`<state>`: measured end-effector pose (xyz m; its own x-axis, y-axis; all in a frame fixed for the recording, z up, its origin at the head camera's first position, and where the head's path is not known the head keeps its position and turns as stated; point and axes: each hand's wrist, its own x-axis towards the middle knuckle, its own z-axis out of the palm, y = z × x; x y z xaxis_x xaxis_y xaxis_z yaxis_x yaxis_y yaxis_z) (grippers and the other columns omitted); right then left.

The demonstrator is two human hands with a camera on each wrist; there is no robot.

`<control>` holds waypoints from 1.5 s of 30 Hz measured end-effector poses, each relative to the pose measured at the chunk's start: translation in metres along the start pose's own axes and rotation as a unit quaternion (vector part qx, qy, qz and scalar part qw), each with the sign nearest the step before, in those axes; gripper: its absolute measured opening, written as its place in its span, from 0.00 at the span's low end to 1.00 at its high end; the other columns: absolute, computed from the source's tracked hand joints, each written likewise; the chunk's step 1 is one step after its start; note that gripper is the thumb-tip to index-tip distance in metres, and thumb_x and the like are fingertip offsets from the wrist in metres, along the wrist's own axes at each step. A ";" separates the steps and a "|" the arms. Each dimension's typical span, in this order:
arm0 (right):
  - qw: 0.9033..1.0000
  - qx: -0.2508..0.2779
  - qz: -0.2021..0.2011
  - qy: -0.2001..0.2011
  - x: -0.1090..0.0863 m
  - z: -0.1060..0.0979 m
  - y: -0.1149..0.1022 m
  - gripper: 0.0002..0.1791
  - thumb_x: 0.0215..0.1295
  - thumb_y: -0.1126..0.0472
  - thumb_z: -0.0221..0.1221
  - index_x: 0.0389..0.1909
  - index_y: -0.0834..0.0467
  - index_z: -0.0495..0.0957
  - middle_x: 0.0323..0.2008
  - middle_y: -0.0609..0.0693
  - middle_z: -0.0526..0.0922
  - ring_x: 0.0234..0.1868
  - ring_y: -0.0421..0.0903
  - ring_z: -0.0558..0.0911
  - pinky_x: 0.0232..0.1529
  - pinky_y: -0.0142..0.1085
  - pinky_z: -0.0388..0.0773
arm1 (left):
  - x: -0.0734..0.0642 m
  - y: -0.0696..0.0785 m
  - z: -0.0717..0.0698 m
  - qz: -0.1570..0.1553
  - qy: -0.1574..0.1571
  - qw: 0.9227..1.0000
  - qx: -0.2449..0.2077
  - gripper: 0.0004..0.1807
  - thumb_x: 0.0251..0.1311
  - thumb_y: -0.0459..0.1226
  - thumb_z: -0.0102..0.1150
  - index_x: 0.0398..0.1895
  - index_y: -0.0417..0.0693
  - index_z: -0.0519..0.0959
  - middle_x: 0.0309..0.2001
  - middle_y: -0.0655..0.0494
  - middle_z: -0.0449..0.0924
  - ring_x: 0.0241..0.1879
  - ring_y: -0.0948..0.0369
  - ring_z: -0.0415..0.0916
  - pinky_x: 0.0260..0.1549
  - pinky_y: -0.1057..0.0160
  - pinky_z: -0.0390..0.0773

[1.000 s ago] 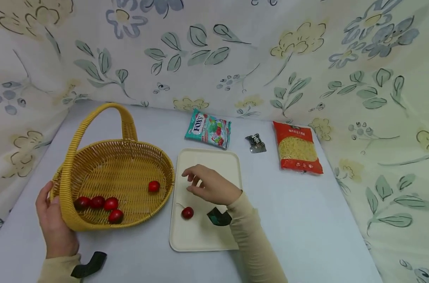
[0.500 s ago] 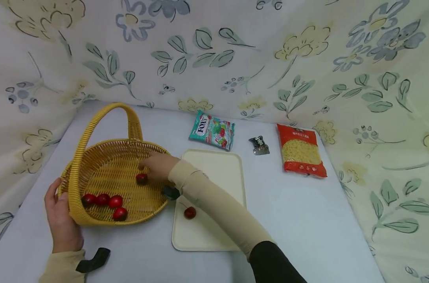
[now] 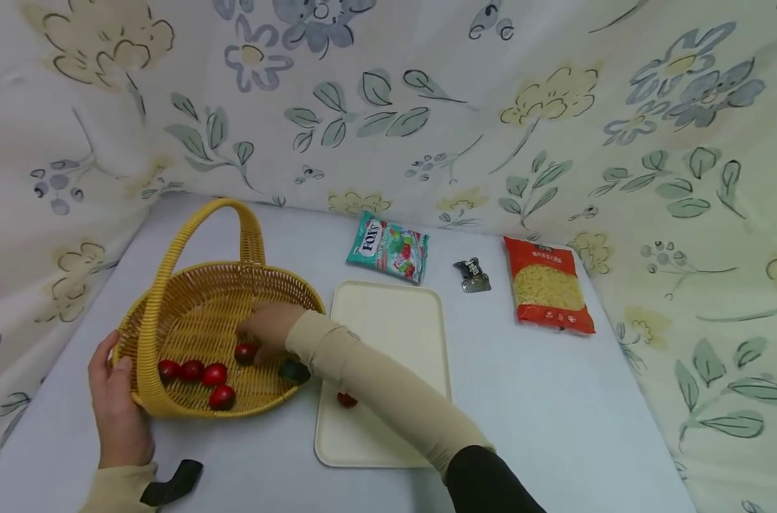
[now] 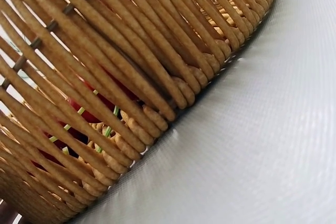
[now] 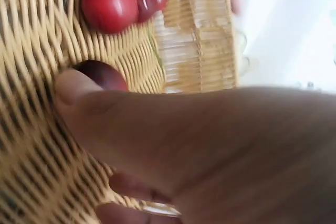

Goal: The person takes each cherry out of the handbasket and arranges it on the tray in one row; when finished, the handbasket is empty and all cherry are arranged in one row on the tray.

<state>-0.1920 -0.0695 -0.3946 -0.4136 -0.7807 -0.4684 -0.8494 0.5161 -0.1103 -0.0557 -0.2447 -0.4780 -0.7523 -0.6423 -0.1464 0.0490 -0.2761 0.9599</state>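
Note:
In the head view a yellow wicker basket (image 3: 199, 285) with a tall handle stands at the left. My left hand (image 3: 124, 420) holds its left rim. My right hand (image 3: 274, 329) reaches inside and pinches a dark red cherry (image 3: 246, 353). In the right wrist view the thumb (image 5: 73, 87) presses against this cherry (image 5: 107, 75), while the other fingers are partly hidden below. Several more cherries (image 3: 215, 374) lie together at the basket's left side. One cherry (image 3: 346, 400) rests on the cream tray (image 3: 388, 306), partly covered by the right sleeve.
Behind the tray lies a teal Fox's candy bag (image 3: 390, 247). To its right are a small black-topped packet (image 3: 473, 276) and a red bag of yellow pasta (image 3: 548, 286). A floral cloth (image 3: 388, 121) hangs along the table's back edge.
My right hand has moved left from above the tray into the basket and shifted the separate cherry leftward, toward the others. My left hand stays at the basket's rim.

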 end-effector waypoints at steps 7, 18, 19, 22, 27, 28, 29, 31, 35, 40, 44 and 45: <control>0.999 -0.018 -0.046 -0.015 0.011 0.003 -0.006 0.19 0.60 0.46 0.64 0.53 0.41 0.78 0.43 0.38 0.75 0.45 0.33 0.72 0.43 0.23 0.69 | -0.001 -0.001 0.006 -0.008 -0.002 1.000 -0.017 0.23 0.72 0.40 0.38 0.69 0.61 0.61 0.68 0.58 0.54 0.60 0.62 0.62 0.44 0.79 0.72; 0.992 0.065 -0.028 0.106 -0.059 -0.018 0.010 0.23 0.68 0.52 0.57 0.62 0.51 0.70 0.52 0.43 0.76 0.50 0.35 0.74 0.53 0.24 0.70 | 0.001 -0.004 0.007 -0.008 0.000 1.000 -0.015 0.23 0.72 0.40 0.38 0.70 0.60 0.58 0.69 0.59 0.55 0.62 0.63 0.62 0.45 0.78 0.72; 0.988 0.084 -0.019 0.128 -0.074 -0.019 0.013 0.23 0.67 0.53 0.57 0.62 0.52 0.70 0.51 0.44 0.76 0.50 0.35 0.75 0.51 0.24 0.71 | 0.001 -0.004 0.006 -0.011 0.002 1.000 -0.017 0.24 0.72 0.39 0.37 0.70 0.60 0.58 0.69 0.60 0.54 0.63 0.63 0.61 0.45 0.79 0.72; 0.968 0.145 -0.027 0.200 -0.119 -0.009 0.030 0.20 0.66 0.55 0.59 0.57 0.56 0.72 0.49 0.45 0.78 0.48 0.37 0.76 0.50 0.24 0.72 | -0.001 -0.005 0.003 -0.021 0.013 1.000 -0.019 0.24 0.72 0.38 0.37 0.69 0.60 0.59 0.70 0.61 0.53 0.63 0.63 0.61 0.45 0.79 0.73; 0.929 0.226 -0.002 0.293 -0.173 0.042 0.049 0.16 0.62 0.60 0.63 0.50 0.57 0.74 0.44 0.45 0.78 0.45 0.38 0.78 0.48 0.27 0.75 | -0.005 -0.007 -0.006 -0.045 0.041 0.998 -0.027 0.23 0.71 0.36 0.39 0.68 0.60 0.61 0.68 0.62 0.55 0.61 0.64 0.64 0.41 0.78 0.76; 0.922 0.239 0.015 0.305 -0.181 0.054 0.050 0.16 0.62 0.60 0.64 0.49 0.57 0.74 0.44 0.45 0.78 0.44 0.38 0.78 0.47 0.28 0.76 | -0.006 -0.006 -0.008 -0.047 0.046 0.997 -0.027 0.23 0.71 0.36 0.39 0.68 0.60 0.61 0.67 0.62 0.55 0.59 0.64 0.65 0.39 0.78 0.77; 0.915 0.253 0.034 0.312 -0.188 0.066 0.049 0.17 0.61 0.61 0.64 0.49 0.57 0.74 0.44 0.46 0.78 0.44 0.39 0.78 0.46 0.30 0.77 | -0.007 -0.005 -0.010 -0.049 0.048 0.997 -0.032 0.24 0.71 0.35 0.39 0.68 0.60 0.61 0.67 0.62 0.56 0.59 0.64 0.66 0.38 0.78 0.77; 0.902 0.281 0.065 0.320 -0.197 0.088 0.047 0.18 0.60 0.62 0.65 0.50 0.58 0.74 0.44 0.46 0.78 0.43 0.41 0.78 0.43 0.31 0.78 | -0.008 -0.002 -0.012 -0.047 0.050 0.997 -0.047 0.24 0.71 0.33 0.38 0.67 0.59 0.62 0.66 0.61 0.57 0.57 0.64 0.68 0.37 0.77 0.78; 0.889 0.314 0.115 0.312 -0.203 0.122 0.040 0.20 0.58 0.62 0.66 0.50 0.58 0.72 0.43 0.45 0.79 0.41 0.42 0.78 0.36 0.30 0.77 | -0.007 0.002 -0.010 -0.015 0.037 0.996 -0.075 0.24 0.70 0.30 0.36 0.67 0.56 0.63 0.66 0.57 0.59 0.57 0.62 0.70 0.38 0.75 0.79; 0.888 0.308 0.165 0.299 -0.202 0.154 0.029 0.18 0.56 0.65 0.67 0.45 0.57 0.72 0.40 0.46 0.78 0.40 0.41 0.78 0.41 0.31 0.78 | -0.005 0.002 -0.004 0.009 0.027 0.993 -0.119 0.24 0.70 0.28 0.38 0.66 0.51 0.64 0.66 0.54 0.59 0.56 0.61 0.71 0.37 0.73 0.80; 0.886 0.291 0.178 0.314 -0.200 0.170 0.023 0.18 0.55 0.64 0.68 0.45 0.56 0.73 0.41 0.45 0.78 0.43 0.40 0.77 0.46 0.33 0.77 | -0.004 0.000 0.002 0.031 0.011 0.992 -0.120 0.24 0.70 0.27 0.38 0.67 0.50 0.63 0.66 0.53 0.58 0.59 0.60 0.70 0.41 0.73 0.79; 0.885 0.288 0.176 0.321 -0.200 0.173 0.022 0.18 0.55 0.63 0.68 0.45 0.56 0.73 0.41 0.45 0.78 0.44 0.40 0.77 0.47 0.33 0.77 | -0.005 -0.001 0.002 0.038 0.007 0.992 -0.117 0.24 0.70 0.27 0.37 0.67 0.50 0.63 0.66 0.52 0.58 0.60 0.59 0.69 0.43 0.73 0.79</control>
<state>-0.0713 0.1587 -0.4553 -0.8774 -0.4797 0.0108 -0.3991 0.7170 -0.5715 -0.0536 -0.2400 -0.4774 -0.7310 -0.6776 -0.0807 0.2578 -0.3837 0.8867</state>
